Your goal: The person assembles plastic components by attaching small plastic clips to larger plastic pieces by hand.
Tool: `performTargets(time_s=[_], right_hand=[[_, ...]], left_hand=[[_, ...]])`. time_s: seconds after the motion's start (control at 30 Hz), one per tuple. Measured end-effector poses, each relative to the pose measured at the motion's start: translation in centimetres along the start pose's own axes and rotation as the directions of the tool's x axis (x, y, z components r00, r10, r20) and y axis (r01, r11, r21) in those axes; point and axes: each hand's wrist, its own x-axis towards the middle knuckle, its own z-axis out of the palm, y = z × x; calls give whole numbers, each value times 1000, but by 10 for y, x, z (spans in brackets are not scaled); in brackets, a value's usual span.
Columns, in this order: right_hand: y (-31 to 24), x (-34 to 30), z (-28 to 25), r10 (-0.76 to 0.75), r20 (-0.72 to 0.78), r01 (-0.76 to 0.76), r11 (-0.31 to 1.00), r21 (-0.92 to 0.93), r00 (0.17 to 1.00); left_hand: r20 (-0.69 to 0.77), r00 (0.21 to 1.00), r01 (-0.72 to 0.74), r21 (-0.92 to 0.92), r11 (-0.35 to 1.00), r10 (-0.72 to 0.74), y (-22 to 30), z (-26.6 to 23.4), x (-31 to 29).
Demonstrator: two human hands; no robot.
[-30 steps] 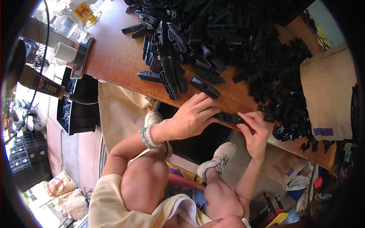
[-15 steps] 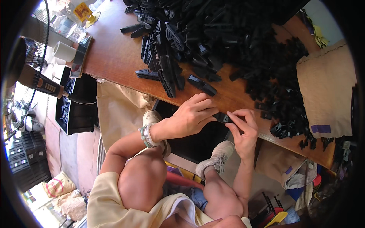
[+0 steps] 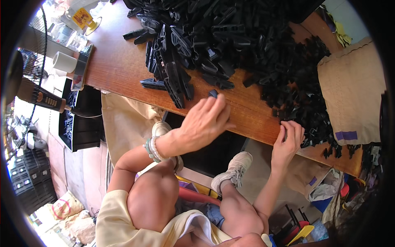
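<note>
Black plastic piece (image 3: 212, 93) sits at the wooden surface (image 3: 111, 61), mostly covered by the curled left hand (image 3: 203, 122); whether that grip is closed cannot be told; right hand (image 3: 288, 141) bends beside small black parts (image 3: 308, 111), grip likewise unclear; pinching squarely across the piece appears advisable.

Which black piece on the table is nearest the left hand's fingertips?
The piece partly hidden by the left hand, only its end showing; pieces in the black heap lie clear of that hand.
</note>
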Motion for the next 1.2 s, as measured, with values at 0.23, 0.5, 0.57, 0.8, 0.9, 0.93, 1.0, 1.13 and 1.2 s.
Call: performTargets(time_s=[0.23, 0.5, 0.57, 0.8, 0.9, 0.93, 1.0, 1.13, 1.2], right_hand=[[-13, 1, 2, -67, -35, 71, 986, 153, 997], [-31, -8, 2, 97, 142, -168, 730, 663, 985], [-43, -8, 4, 138, 229, -268, 508, 819, 963], [-61, 7, 7, -31, 544, -545, -65, 836, 838], [-69, 11, 5, -56, 549, -547, 48, 836, 834], [-71, 13, 1, -57, 549, -546, 51, 836, 834], [-73, 15, -6, -54, 395, -367, 274, 889, 917], [-61, 3, 3, 130, 394, -414, 366, 833, 910], [-48, -2, 5, 85, 362, -350, 532, 771, 928]], left_hand=[[6, 995, -99, -254, 962, 104, -10, -2, -7], [-64, 997, 19, -312, 950, -41, -14, -1, -10], [-50, 999, -9, -340, 940, -9, -14, 2, -8], [-133, 989, -15, -490, 871, -58, -3, -8, 9], [-102, 991, 11, -569, 822, -83, 0, -13, 16], [-104, 991, 10, -570, 822, -84, 0, -12, 17], [-106, 991, 3, -611, 792, -86, -1, -10, 17], [-121, 991, -12, -541, 841, -63, -1, -5, 13], [-28, 997, 55, -346, 937, -69, -5, -5, 6]])
